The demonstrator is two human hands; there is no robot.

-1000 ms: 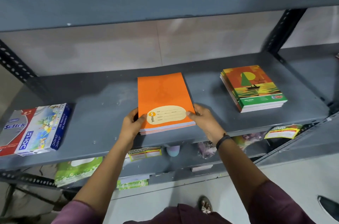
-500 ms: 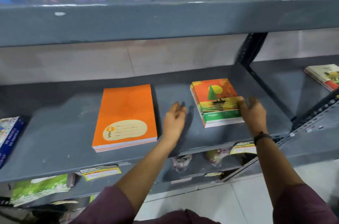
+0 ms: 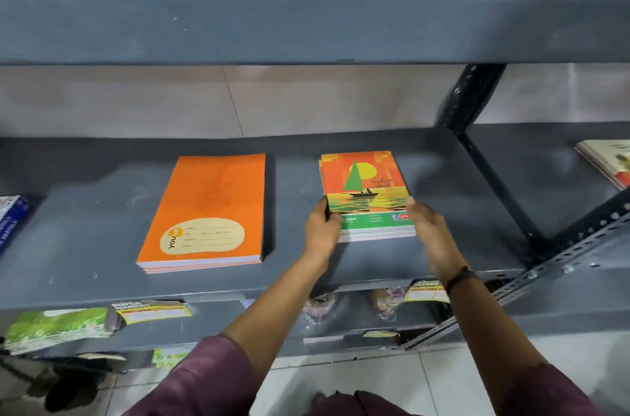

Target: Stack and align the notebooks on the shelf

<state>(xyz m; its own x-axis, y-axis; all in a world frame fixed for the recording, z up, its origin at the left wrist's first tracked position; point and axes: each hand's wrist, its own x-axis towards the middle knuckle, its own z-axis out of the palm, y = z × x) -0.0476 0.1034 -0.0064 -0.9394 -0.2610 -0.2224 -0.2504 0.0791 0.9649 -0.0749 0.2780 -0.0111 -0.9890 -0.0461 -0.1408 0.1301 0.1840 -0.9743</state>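
Head view: left hand (image 3: 322, 228) and right hand (image 3: 428, 228) clasp the sailboat notebooks (image 3: 366, 194) by their sides, squaring them; next, press the splayed edges flush.

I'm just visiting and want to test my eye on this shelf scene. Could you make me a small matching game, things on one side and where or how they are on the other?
Things:
1. orange notebooks
2. sailboat notebooks
3. blue box
4. wristband

Places or states:
A. at the far left edge of the shelf
B. on the right arm
C. lying untouched, left of the hands
D. held on both sides by the left hand and right hand

Pairs: 1-C, 2-D, 3-A, 4-B
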